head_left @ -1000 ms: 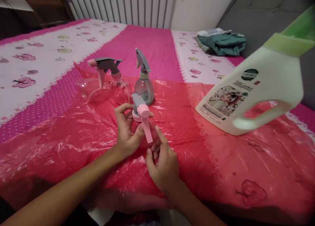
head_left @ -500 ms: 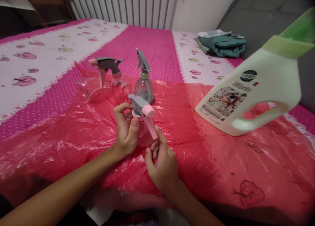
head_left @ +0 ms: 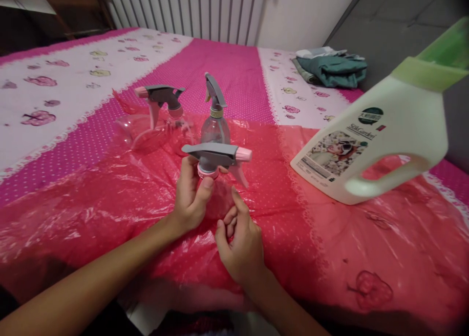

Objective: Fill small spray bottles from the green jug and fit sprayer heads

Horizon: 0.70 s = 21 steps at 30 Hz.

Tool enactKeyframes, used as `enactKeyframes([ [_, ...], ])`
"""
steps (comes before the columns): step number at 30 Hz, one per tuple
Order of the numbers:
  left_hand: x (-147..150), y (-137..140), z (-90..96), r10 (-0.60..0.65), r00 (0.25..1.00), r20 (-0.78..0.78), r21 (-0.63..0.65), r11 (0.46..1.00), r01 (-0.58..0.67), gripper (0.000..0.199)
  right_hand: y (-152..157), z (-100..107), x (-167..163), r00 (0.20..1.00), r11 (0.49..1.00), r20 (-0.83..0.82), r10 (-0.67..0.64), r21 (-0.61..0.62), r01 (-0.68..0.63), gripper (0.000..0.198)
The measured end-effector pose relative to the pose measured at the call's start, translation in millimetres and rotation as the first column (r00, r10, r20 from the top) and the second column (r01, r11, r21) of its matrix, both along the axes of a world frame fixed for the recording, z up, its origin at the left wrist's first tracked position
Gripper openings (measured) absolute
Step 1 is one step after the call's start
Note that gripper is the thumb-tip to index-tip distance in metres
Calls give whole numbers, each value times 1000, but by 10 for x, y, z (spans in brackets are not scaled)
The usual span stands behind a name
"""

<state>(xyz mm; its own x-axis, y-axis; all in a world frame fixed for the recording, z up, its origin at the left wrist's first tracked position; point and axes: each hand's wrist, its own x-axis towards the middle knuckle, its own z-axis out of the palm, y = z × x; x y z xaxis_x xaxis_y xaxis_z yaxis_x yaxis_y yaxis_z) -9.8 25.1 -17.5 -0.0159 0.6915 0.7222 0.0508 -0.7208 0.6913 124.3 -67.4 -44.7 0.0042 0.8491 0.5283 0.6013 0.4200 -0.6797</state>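
Note:
A clear spray bottle with a grey and pink trigger head stands upright between my hands. The thumb and fingers of my left hand are closed around the pink collar under the head. My right hand is curled against the lower right side of the bottle. The pink nozzle points right, with the trigger hanging below it. Just behind stands another clear spray bottle with a grey head, its lower part hidden. To the left, a pink-nozzled spray bottle lies on its side.
A large cream detergent jug with a green cap leans at the right. Red plastic sheeting covers the near part of the bed. Folded clothes lie at the far right, before a grey headboard.
The trigger head has turned on the bottle, its nozzle swinging from facing toward me to pointing right. My left hand has shifted slightly right around the collar; my right hand stays nearly still.

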Motion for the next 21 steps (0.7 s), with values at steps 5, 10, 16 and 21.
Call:
enactKeyframes([
  [5, 47, -6, 41, -58, 998, 36, 11, 998, 57, 27, 1, 4, 1, 1000, 1000, -1, 6, 7, -6, 64],
  [10, 30, -18, 105, -71, 997, -7, 3, 998, 71, 36, 2, 8, -3, 1000, 1000, 11, -6, 7, 6, 62],
  [16, 19, -23, 116, -77, 997, -16, -8, 997, 77, 33, 2, 2, -1, 1000, 1000, 2, -1, 6, 1, 61],
  [21, 16, 5, 21, -104, 995, 0, 22, 994, 103, 27, 3, 3, 1, 1000, 1000, 1, 2, 14, -2, 66],
])
